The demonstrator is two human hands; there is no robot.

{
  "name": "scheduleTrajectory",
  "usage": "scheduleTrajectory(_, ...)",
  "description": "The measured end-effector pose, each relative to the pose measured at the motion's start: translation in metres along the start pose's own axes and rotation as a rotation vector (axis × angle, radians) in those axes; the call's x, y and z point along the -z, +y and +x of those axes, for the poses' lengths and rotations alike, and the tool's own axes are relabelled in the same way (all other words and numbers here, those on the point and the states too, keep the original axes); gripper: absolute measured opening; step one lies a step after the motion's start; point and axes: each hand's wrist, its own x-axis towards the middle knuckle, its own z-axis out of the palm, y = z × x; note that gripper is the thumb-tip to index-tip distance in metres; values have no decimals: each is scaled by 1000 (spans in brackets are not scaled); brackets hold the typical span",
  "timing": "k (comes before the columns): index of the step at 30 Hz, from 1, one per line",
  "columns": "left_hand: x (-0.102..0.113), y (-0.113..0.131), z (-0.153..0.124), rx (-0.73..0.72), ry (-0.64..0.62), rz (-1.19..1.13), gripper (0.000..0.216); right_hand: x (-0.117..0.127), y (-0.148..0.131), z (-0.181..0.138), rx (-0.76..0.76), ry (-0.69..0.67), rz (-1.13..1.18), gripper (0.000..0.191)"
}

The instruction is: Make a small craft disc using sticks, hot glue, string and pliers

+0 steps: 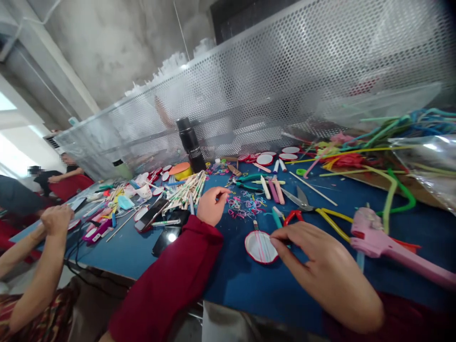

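Observation:
My left hand [213, 207] hovers at the near edge of a scatter of small coloured rubber bands [245, 205]. Its thumb and index finger are pinched together; whatever is between them is too small to make out. Thumb and forefinger of my right hand [322, 268] close at the right edge of a small round white disc [257, 248] with a red rim. Pink and pale bands stretch lengthwise across the disc, and a short stick [255, 225] juts from its far side. The disc lies on the blue table [235, 285].
Right of the disc lie yellow-handled scissors [324, 216] and a pink glue gun [377, 237]. Pliers [249, 180], markers [272, 190] and a black bottle [191, 145] stand or lie behind. Phones [151, 216] and sticks [187, 190] are left. Another person's hands [57, 218] are far left.

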Motion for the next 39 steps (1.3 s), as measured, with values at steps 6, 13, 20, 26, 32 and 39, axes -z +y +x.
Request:
scheduleTrajectory(6,9,0,9,73,-4,210,20,6,-4,-3,28,12,31,16)
scheduleTrajectory(13,5,-5,60,239,-138,474,22,15,-15,-4,54,-20,158,16)
scheduleTrajectory(20,-27,-36,93,310,-212,489,8,17,-13,-7,59,2,174,14)
scheduleTrajectory(26,-31,-40,91,308,-183,459,6,10,-16,-7,75,14,136,16)
scheduleTrajectory(32,-20,-13,74,229,-132,352,9,10,-14,-8,17,13,67,19)
scheduleTrajectory(39,-22,30,38,50,-222,52,20,6,-11,-10,38,51,13,16)
